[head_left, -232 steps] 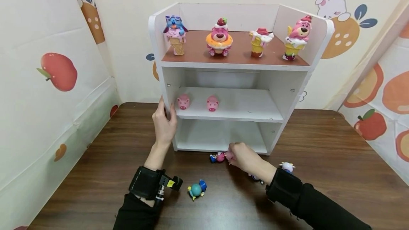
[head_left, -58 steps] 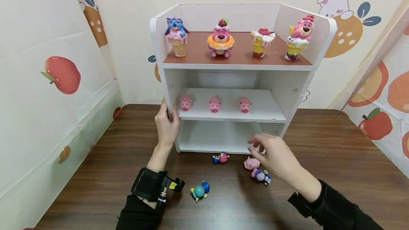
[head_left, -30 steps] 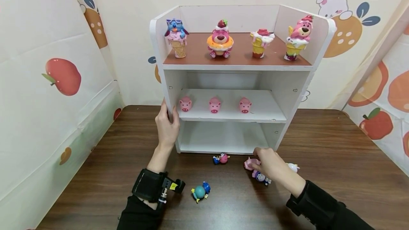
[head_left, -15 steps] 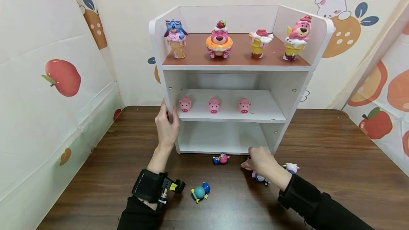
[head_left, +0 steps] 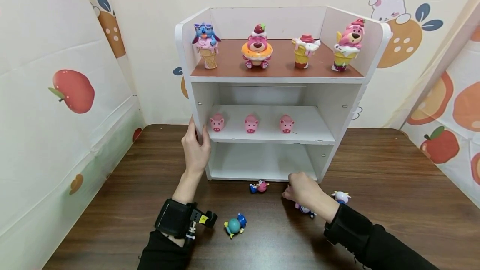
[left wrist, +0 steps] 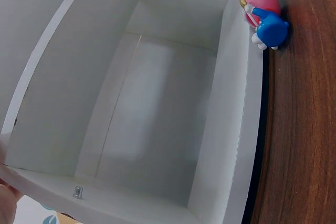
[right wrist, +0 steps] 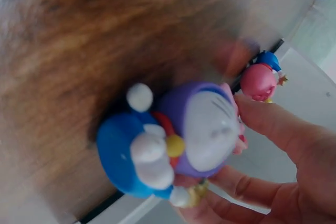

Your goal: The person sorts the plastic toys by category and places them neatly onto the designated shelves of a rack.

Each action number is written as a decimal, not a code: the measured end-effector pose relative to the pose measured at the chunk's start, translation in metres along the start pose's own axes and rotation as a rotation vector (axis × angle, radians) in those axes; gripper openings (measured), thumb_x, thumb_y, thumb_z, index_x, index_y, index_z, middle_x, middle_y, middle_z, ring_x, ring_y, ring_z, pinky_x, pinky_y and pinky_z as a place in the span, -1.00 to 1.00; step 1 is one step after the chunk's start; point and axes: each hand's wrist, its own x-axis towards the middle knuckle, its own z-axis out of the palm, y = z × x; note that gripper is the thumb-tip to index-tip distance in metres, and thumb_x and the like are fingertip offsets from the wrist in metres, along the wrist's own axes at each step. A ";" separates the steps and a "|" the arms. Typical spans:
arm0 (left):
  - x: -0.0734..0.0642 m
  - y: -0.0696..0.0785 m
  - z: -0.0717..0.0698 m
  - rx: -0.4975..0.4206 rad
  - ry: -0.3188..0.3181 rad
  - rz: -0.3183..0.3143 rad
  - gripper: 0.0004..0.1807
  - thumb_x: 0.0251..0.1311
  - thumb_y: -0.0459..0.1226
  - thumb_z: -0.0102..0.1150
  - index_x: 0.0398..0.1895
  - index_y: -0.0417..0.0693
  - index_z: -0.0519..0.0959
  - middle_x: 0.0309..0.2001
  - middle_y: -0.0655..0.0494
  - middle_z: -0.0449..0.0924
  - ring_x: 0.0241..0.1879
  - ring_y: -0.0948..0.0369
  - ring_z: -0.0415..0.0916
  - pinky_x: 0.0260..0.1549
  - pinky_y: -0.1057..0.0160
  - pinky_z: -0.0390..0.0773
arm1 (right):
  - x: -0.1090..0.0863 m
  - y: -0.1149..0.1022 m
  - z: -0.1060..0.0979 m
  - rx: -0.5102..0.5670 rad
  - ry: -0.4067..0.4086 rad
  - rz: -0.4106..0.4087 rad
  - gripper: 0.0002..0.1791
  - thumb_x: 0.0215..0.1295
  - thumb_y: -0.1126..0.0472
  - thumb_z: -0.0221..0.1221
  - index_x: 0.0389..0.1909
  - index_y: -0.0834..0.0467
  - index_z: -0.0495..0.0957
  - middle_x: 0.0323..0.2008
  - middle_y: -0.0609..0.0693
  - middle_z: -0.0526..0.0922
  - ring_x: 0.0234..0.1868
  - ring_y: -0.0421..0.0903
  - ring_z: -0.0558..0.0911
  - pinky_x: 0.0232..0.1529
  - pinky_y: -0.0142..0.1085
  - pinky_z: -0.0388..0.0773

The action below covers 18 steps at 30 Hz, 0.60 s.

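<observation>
My left hand (head_left: pixel 196 151) grips the left side panel of a white shelf unit (head_left: pixel 270 79). My right hand (head_left: pixel 305 190) is low over the table in front of the unit, pinching a pink pig figurine (right wrist: pixel 241 144) mostly hidden by the fingers. In the right wrist view, a purple-faced figurine with a blue body (right wrist: pixel 205 132) lies in front of those fingers. A pink-and-blue figurine (head_left: pixel 259 186) lies against the unit's bottom edge. Three pink pigs stand on the middle shelf: left pig (head_left: pixel 217 122), middle pig (head_left: pixel 251 123) and right pig (head_left: pixel 286 123).
On the brown top shelf stand a blue ice-cream figurine (head_left: pixel 206 46), a bear in an orange ring (head_left: pixel 257 47), an ice-cream cone (head_left: pixel 305 51) and a bear cone (head_left: pixel 348 46). A teal-and-blue figurine (head_left: pixel 235 225) and a white-headed figurine (head_left: pixel 341 197) lie on the table.
A third pig has come to stand on the middle shelf. My right hand has since come down to the pig on the table and closed its fingers on it. The left hand stays put.
</observation>
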 end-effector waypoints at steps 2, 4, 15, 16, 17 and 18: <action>0.000 -0.003 0.000 0.000 0.002 0.001 -0.55 0.07 -0.59 -0.04 0.10 -0.46 0.29 -0.03 -0.30 0.44 -0.08 -0.08 0.43 -0.19 -0.04 0.45 | -0.001 -0.001 -0.003 0.018 -0.008 -0.015 -0.74 -0.14 0.26 0.25 -0.74 0.15 0.33 -0.76 -0.10 0.35 -0.74 -0.23 0.38 -0.69 -0.33 0.33; -0.001 -0.004 0.000 0.000 0.006 0.002 -0.55 0.08 -0.57 -0.04 0.10 -0.44 0.29 -0.03 -0.29 0.45 -0.08 -0.07 0.43 -0.19 -0.04 0.45 | -0.002 -0.002 -0.008 0.034 -0.017 -0.032 -0.76 -0.13 0.27 0.26 -0.71 0.16 0.35 -0.75 -0.11 0.36 -0.72 -0.23 0.37 -0.70 -0.35 0.31; -0.001 -0.003 0.000 -0.005 0.004 -0.007 -0.56 0.08 -0.58 -0.04 0.10 -0.44 0.29 -0.04 -0.31 0.45 -0.09 -0.09 0.43 -0.20 -0.05 0.45 | -0.017 -0.007 -0.045 0.053 0.034 -0.188 -0.87 -0.12 0.29 0.23 -0.58 0.21 0.45 -0.66 -0.09 0.43 -0.62 -0.24 0.40 -0.62 -0.40 0.39; -0.001 -0.002 0.000 -0.005 0.003 -0.009 -0.56 0.08 -0.58 -0.04 0.10 -0.45 0.29 -0.05 -0.31 0.45 -0.09 -0.10 0.43 -0.21 -0.05 0.45 | -0.019 -0.007 -0.050 0.057 0.041 -0.200 -0.87 -0.11 0.29 0.23 -0.56 0.22 0.46 -0.64 -0.09 0.45 -0.61 -0.24 0.42 -0.60 -0.40 0.41; -0.001 -0.001 0.000 -0.005 0.001 -0.011 -0.56 0.07 -0.60 -0.05 0.09 -0.47 0.28 -0.05 -0.33 0.44 -0.09 -0.11 0.43 -0.21 -0.06 0.45 | -0.021 -0.008 -0.055 0.055 0.054 -0.217 -0.86 -0.12 0.28 0.24 -0.54 0.23 0.47 -0.63 -0.08 0.46 -0.59 -0.24 0.43 -0.59 -0.40 0.43; 0.000 0.000 0.000 -0.004 0.000 -0.011 -0.56 0.06 -0.61 -0.05 0.09 -0.48 0.28 -0.05 -0.34 0.44 -0.09 -0.12 0.43 -0.21 -0.06 0.45 | -0.023 -0.008 -0.060 0.055 0.067 -0.228 -0.85 -0.12 0.28 0.24 -0.52 0.24 0.48 -0.62 -0.07 0.47 -0.58 -0.23 0.44 -0.58 -0.39 0.44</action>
